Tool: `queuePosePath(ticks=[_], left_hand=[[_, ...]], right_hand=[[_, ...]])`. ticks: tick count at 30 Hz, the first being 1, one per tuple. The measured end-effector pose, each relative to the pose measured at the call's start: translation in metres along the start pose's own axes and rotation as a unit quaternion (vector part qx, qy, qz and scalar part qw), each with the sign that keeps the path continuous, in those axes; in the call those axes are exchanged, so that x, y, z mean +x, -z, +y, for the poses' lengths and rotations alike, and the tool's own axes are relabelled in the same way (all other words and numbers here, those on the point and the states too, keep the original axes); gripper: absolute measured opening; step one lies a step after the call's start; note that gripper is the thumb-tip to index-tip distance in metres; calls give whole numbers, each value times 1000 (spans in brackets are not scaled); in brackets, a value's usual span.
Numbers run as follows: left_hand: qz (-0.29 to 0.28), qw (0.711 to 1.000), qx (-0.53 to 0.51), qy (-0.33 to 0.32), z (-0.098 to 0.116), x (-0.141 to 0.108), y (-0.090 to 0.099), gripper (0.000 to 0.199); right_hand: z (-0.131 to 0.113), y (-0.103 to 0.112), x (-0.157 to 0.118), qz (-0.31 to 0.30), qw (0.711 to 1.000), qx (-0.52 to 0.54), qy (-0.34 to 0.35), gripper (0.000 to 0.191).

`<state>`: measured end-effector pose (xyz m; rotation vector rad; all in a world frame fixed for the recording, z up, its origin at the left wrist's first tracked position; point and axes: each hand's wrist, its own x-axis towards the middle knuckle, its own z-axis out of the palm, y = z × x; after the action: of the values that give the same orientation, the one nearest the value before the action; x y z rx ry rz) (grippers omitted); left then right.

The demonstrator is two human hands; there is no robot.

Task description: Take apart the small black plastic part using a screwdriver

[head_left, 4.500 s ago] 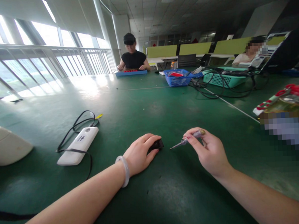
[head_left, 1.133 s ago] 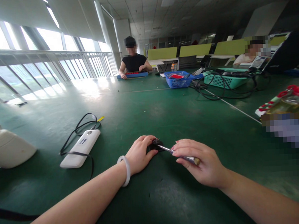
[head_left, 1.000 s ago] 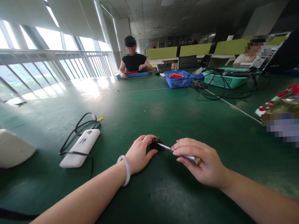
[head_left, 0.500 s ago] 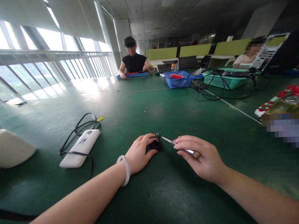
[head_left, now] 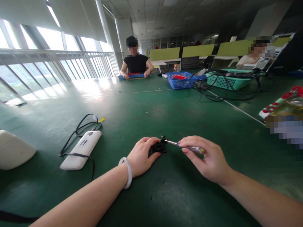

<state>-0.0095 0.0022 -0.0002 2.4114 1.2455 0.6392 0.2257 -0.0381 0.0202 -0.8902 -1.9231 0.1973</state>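
Note:
My left hand (head_left: 144, 155), with a pale bangle on its wrist, closes its fingers around the left side of a small black part (head_left: 158, 147) on the green table. The part has a flat square base and a small raised piece at its far right corner. My right hand (head_left: 207, 158) grips a screwdriver (head_left: 192, 148) by its shiny handle. The screwdriver's thin metal shaft points left, and its tip is at the raised piece. At this size I cannot tell exactly how the tip meets it.
A white power bank (head_left: 82, 150) with a black cable lies to the left, near a white object (head_left: 9, 148). Farther back stand a blue basket (head_left: 181, 84) and a green basket (head_left: 222, 83) with tangled cables. A co-worker (head_left: 136, 64) sits across the table (head_left: 110, 112).
My right hand and the screwdriver have shifted slightly right. The raised piece of the black part now leans or sits farther right. Across the table, the co-worker's hand has lowered to the blue tray.

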Motion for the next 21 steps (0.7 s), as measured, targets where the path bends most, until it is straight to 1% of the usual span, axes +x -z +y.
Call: queuePosePath(ticks=[3, 6, 12, 21], left_hand=[[-1, 1000, 0, 0, 0, 0, 0, 38], [-5, 1000, 1, 1, -1, 0, -1, 38], [-8, 1000, 1, 2, 0, 1, -1, 37], [-11, 1000, -2, 15, 0, 0, 0, 36]], right_hand=[[-2, 0, 0, -3, 1000, -2, 12, 13], [-2, -1, 0, -25, 1000, -1, 18, 12], [-2, -1, 1, -56, 998, 1, 6, 10], [-2, -1, 0, -61, 998, -2, 13, 11]])
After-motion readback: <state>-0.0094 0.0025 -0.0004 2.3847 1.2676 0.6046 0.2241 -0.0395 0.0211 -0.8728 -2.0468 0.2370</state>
